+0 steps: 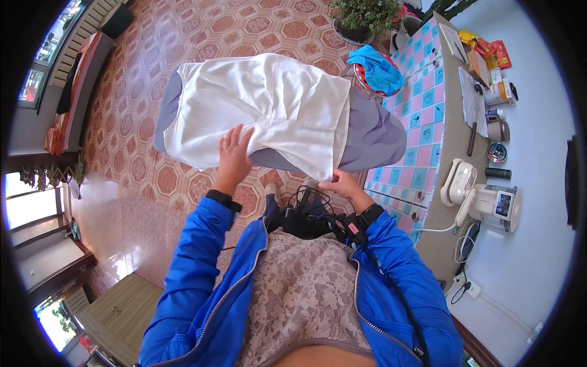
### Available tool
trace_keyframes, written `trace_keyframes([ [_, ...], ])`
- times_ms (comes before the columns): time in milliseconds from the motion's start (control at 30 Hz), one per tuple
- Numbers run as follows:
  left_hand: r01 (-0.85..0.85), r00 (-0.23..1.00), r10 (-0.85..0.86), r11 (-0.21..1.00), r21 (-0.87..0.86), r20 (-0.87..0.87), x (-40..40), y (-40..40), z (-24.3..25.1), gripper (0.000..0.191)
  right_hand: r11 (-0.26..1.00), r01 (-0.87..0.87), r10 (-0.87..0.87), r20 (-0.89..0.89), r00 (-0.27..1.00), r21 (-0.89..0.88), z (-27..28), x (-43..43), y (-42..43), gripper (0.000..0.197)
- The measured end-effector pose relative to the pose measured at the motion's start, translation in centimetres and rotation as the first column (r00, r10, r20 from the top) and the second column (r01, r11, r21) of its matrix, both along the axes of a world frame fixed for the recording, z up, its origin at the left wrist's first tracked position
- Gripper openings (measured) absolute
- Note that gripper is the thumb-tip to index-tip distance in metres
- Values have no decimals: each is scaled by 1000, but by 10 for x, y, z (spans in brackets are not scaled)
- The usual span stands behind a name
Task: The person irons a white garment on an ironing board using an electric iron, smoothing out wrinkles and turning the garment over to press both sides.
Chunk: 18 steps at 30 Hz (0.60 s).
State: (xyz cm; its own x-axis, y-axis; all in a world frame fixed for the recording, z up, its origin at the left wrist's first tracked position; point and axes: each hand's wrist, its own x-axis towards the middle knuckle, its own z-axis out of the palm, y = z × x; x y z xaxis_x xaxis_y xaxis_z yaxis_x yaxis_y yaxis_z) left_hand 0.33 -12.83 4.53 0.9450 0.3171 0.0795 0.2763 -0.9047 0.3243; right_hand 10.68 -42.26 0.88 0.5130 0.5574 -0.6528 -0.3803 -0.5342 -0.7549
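Note:
A white sleeveless garment [220,101] lies spread over a padded ironing board [378,133] with a grey-purple cover. Creases gather around its waist seam, and its near edge bows inward so the cover shows beneath. My left hand [235,158] rests on the cloth near that edge, palm down, fingers apart. At the hem's near corner, my right hand [344,183] pinches the fabric between thumb and fingers. The corner is drawn out past the board's near edge towards me. Both hands are in view.
Right of the board stands a tiled counter [435,183] holding a white garment steamer [486,202], papers and small items. Bright blue cloth [378,71] sits in a red bowl beyond the board. A potted plant [362,18] stands behind. Black cables [312,197] hang at my waist.

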Motion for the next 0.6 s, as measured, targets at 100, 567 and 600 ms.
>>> trace_keyframes([
  [100,43,997,-39,998,53,-69,-9,18,-5,66,1000,-15,14,-77,997,-13,-11,3,-7,33],
  [567,394,914,-325,853,-342,242,46,-49,14,24,995,15,-18,-36,999,-98,17,23,-84,20],
  [600,456,889,-404,831,-320,217,55,-61,8,23,986,108,-96,102,990,-126,28,30,-106,20],
])
